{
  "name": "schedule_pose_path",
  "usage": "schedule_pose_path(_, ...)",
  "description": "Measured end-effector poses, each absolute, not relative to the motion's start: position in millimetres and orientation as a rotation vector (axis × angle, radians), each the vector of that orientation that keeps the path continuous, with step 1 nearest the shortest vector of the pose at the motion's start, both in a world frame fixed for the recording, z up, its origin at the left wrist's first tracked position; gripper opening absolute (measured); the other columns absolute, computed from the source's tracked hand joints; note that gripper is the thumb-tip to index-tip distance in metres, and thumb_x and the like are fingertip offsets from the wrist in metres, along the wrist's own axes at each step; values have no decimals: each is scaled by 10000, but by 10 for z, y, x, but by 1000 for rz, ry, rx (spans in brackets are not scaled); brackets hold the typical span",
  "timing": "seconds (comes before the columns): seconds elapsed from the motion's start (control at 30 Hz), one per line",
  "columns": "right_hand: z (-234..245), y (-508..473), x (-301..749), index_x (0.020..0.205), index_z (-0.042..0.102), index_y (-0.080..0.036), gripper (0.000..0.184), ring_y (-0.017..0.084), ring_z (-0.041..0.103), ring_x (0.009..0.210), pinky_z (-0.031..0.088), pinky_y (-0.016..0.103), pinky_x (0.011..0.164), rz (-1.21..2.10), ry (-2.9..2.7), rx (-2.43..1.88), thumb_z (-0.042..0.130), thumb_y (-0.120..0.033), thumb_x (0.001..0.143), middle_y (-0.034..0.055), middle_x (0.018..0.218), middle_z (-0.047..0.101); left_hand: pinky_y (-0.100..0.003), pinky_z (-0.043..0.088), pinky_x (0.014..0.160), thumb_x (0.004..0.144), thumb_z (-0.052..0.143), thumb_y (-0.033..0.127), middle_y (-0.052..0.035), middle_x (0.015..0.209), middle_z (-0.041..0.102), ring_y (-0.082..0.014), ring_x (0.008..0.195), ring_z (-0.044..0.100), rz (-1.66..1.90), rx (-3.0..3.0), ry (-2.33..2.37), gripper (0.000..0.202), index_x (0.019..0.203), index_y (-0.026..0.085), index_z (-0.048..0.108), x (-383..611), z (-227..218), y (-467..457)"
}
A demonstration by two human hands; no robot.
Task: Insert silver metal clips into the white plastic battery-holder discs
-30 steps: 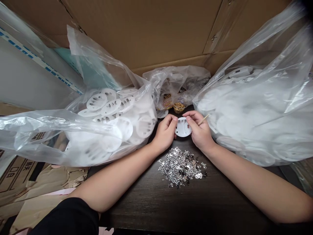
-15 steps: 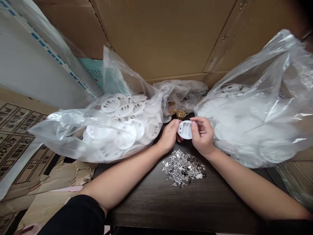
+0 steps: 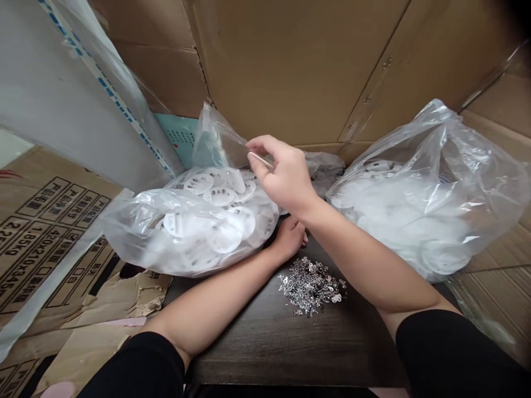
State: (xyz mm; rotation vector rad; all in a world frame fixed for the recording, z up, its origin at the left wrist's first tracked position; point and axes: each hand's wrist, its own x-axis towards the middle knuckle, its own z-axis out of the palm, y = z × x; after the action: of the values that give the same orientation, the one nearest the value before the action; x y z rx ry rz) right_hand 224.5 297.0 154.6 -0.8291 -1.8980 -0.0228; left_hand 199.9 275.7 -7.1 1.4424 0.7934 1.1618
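Observation:
My right hand is raised beside the mouth of the left plastic bag, a thin pale stick held in its fingers. Below it, one round white plastic piece sits tilted among the slotted white discs in that bag. My left hand rests low over the dark table, fingers curled; whatever they may hold is hidden, partly behind my right forearm. Just in front of it lies a heap of small silvery metal parts.
Another clear bag full of white discs stands on the right. Behind my hands is a smaller crumpled bag. Cardboard walls the back, and a printed carton lies left. The table is dark wood.
My right hand has moved up and left to the left bag, and the white disc both hands held is out of them. My left hand stays low, its fingers now curled.

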Motion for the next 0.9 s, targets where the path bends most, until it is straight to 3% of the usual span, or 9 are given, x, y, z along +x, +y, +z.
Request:
schedule_pose_path(0.13, 1789, 2884, 2817, 933, 668, -167, 242, 161, 572, 771, 439, 321, 734, -367, -1796, -936, 508, -325, 1024, 71, 864, 670, -223, 405, 433, 993, 448, 510, -19, 759, 588, -81, 480, 513, 1054, 1439, 796, 412, 887, 147, 612, 1987, -46, 2734)
schedule_pose_path(0.2, 1969, 2827, 3263, 809, 664, -140, 285, 110, 423, 614, 338, 311, 640, -523, -1747, -1251, 571, -338, 991, 47, 686, 591, -215, 424, 448, 993, 446, 516, -20, 808, 594, -71, 498, 519, 1043, 1450, 806, 420, 920, 142, 620, 1981, -38, 2722)
schedule_pose_path(0.27, 2098, 2789, 3734, 808, 698, -116, 283, 98, 324, 602, 282, 333, 637, -595, -1770, -1718, 604, -324, 974, 67, 671, 577, -210, 437, 463, 994, 448, 512, -19, 812, 596, -70, 511, 521, 1031, 1450, 821, 415, 929, 140, 621, 1977, -33, 2712)
schedule_pose_path(0.33, 2124, 2785, 4169, 838, 741, -116, 314, 102, 288, 605, 255, 354, 633, -535, -1820, -2177, 632, -379, 970, 111, 737, 622, -205, 437, 468, 998, 445, 507, -19, 813, 597, -67, 517, 517, 1027, 1448, 828, 412, 930, 140, 621, 1975, -25, 2702)
schedule_pose_path(0.43, 1955, 2836, 4666, 1000, 806, -189, 229, 135, 391, 641, 275, 365, 647, -413, -1847, -2616, 750, -386, 897, 131, 916, 709, -200, 432, 466, 1003, 443, 500, -18, 809, 593, -64, 515, 510, 1029, 1453, 834, 411, 924, 138, 622, 1973, -6, 2691)
schedule_pose_path(0.5, 1766, 2881, 4877, 1118, 805, -176, 397, 160, 463, 694, 284, 364, 656, -343, -1864, -2729, 825, -434, 817, 178, 1065, 721, -199, 426, 457, 1008, 437, 486, -19, 813, 588, -63, 511, 507, 1031, 1451, 832, 404, 921, 136, 620, 1973, 7, 2688)
schedule_pose_path(0.6, 1510, 2921, 5064, 1308, 740, -183, 665, 137, 427, 678, 320, 344, 679, -185, -1939, -2699, 912, -395, 701, 193, 1247, 696, -197, 422, 441, 1012, 434, 465, -20, 818, 584, -63, 505, 505, 1033, 1442, 827, 387, 921, 136, 616, 1976, 18, 2688)
schedule_pose_path(0.77, 1363, 2916, 5240, 1075, 803, -156, 352, 119, 351, 631, 295, 365, 674, -177, -1861, -2618, 798, -415, 838, 180, 1112, 720, -194, 426, 439, 1015, 444, 448, -19, 810, 583, -63, 504, 505, 1026, 1431, 832, 367, 918, 138, 615, 1980, 17, 2691)
schedule_pose_path(0.9, 1397, 2901, 5276, 977, 800, -152, 289, 118, 412, 641, 318, 351, 692, -77, -1888, -2600, 872, -325, 757, 145, 1032, 734, -194, 426, 441, 1018, 442, 439, -19, 805, 581, -64, 505, 504, 1023, 1433, 829, 364, 915, 136, 615, 1980, 18, 2692)
